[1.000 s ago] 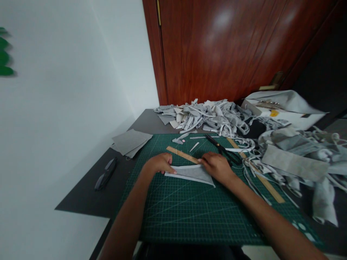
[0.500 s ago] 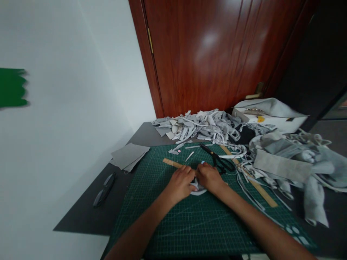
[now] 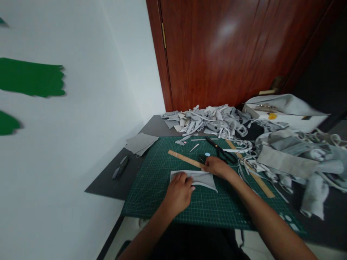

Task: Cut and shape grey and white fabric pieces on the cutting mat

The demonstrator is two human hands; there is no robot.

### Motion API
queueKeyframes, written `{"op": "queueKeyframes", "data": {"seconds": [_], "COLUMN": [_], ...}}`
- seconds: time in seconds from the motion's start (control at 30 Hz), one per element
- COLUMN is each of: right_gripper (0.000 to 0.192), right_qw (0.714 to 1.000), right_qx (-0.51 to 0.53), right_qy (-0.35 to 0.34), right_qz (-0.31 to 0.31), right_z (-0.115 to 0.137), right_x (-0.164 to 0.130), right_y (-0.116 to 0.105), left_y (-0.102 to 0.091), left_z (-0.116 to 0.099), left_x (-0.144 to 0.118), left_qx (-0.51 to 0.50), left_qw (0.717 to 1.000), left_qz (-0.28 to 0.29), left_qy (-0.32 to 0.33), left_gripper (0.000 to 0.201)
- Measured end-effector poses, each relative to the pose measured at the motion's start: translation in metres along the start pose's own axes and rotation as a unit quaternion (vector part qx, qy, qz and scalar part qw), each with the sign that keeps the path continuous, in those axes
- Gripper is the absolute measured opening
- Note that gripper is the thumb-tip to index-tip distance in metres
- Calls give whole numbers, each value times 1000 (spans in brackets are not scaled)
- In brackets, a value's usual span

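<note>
Across the green gridded cutting mat (image 3: 173, 209), my left hand (image 3: 179, 193) pressed flat on the grey fabric wedge (image 3: 200, 177), its long axis running rightward to my right hand (image 3: 217, 167), which pinched its far edge.

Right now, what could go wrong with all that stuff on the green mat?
The scissors lie close behind the right hand, so a careless reach might catch the blades. The wooden ruler sits loose beside the grey fabric piece and could get knocked. The left hand presses only one end, so the fabric might slide.
</note>
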State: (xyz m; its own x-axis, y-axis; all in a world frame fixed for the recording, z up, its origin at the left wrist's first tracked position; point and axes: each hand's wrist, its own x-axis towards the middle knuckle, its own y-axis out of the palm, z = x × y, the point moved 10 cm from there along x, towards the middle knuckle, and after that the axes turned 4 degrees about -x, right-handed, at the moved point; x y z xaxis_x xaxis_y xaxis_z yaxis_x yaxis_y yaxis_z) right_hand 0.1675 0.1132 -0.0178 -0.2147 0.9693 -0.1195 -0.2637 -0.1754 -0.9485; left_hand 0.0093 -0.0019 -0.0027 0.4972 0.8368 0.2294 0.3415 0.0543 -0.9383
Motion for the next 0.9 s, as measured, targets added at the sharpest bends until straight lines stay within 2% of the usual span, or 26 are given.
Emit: {"op": "queueKeyframes", "data": {"seconds": [0.1,0.23,0.37,0.47,0.6,0.7,0.8,0.9], "right_gripper": [18,9,10,14,14,12,11,15], "right_qw": [1000,999,994,985,961,944,941,943], "right_qx": [24,39,64,99,146,154,126,66], "right_qy": [-7,-19,-56,-123,-235,-281,-303,-323], "right_qz": [7,-20,-62,-62,19,79,85,51], "right_z": [-4,1,15,34,65,80,86,90], "right_x": [3,7,6,-1,-17,-29,-36,-40], "right_y": [5,7,0,-6,1,10,12,7], "left_y": [-6,-9,-6,-2,-2,-5,-6,-6], "left_z": [-1,8,11,10,9,7,5,5], "left_x": [-16,-27,-27,-27,-28,-30,-31,-33], "left_qx": [-18,-16,-16,-12,-7,-6,-6,5], "left_qw": [999,997,996,997,996,995,995,995], "left_qz": [-34,-58,-58,-50,-55,-65,-71,-76], "left_qy": [-17,-53,-61,-63,-66,-68,-67,-70], "left_gripper": [46,64,67,69,65,54,47,44]}}
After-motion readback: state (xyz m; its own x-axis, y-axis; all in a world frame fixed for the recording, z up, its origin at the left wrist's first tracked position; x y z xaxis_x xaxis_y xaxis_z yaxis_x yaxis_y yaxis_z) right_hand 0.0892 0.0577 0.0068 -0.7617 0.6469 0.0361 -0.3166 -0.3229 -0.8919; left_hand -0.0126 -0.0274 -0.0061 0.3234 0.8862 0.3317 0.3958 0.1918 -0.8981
